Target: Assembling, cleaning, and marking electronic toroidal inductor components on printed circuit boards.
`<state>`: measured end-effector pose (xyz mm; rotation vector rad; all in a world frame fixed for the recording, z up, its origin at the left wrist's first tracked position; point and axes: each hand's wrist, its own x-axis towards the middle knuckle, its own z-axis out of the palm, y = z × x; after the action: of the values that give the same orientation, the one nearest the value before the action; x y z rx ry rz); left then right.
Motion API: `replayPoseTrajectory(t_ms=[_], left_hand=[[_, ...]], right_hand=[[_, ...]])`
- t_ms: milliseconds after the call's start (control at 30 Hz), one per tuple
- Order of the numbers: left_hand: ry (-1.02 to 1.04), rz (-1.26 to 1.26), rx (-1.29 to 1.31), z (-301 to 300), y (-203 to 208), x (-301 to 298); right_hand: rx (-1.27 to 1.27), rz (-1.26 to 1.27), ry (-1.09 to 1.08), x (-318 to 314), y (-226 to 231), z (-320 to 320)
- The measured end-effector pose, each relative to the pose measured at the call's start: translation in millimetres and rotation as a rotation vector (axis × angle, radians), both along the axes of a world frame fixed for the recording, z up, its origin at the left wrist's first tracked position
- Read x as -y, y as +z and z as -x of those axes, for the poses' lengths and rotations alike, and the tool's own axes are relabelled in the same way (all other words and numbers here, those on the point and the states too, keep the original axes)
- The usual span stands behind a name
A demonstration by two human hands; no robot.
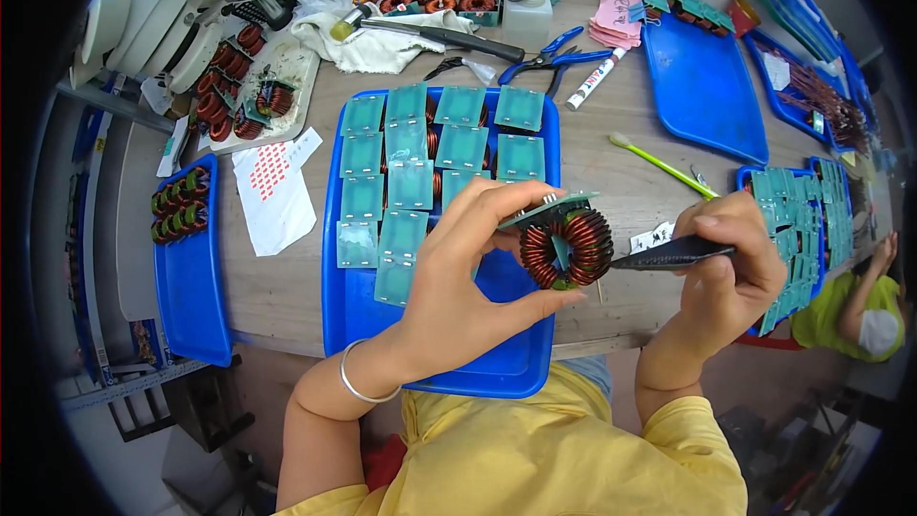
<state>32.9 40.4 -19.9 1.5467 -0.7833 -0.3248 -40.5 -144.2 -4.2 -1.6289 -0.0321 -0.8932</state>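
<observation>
1. Starting at the far left, a narrow blue tray (pixel 191 287) hangs partly over the desk (pixel 611 182) edge and carries a cluster of green-and-copper coils (pixel 179 205).
2. Just right of it lies a white sheet with red dots (pixel 272 186); behind that, a white tray (pixel 287 86) holds more copper coils beside a microscope (pixel 181 0).
3. At the middle, a big blue tray (pixel 353 311) is packed with rows of green square boards (pixel 411 158).
4. Above that tray, the left hand (pixel 468 277), a silver bangle on its wrist, is closed around a copper-wound ring coil (pixel 565 247) mounted on a green board, thumb below and fingers on top.
5. Right of the coil, the right hand (pixel 731 272) grips black tweezers (pixel 669 253), whose tip sits at the coil's right side.
6. Behind lie blue pliers (pixel 554 55), a white marker (pixel 594 81) and a green swab (pixel 664 167).
7. Farther right, another blue tray (pixel 707 86) is bare; the next holds stacked green boards (pixel 802 229).
</observation>
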Motion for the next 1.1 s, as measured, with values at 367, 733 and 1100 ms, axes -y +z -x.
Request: replayPoseTrajectory(t_ms=[367, 733, 1100], left_hand=[[0.018, 0.113, -0.021, 2.3, -4.2, 1.1], [-0.005, -0.019, 0.125, 1.7, -0.6, -1.1], [0.027, -0.105, 0.304, 2.7, 4.3, -1.2]], right_hand=[[0.166, 0.020, 0.023, 4.1, -11.6, -1.3], [0.052, -0.043, 0.111, -1.9, -10.0, 0.0], [0.067, 0.288, 0.088, -2.3, -1.2, 0.2]])
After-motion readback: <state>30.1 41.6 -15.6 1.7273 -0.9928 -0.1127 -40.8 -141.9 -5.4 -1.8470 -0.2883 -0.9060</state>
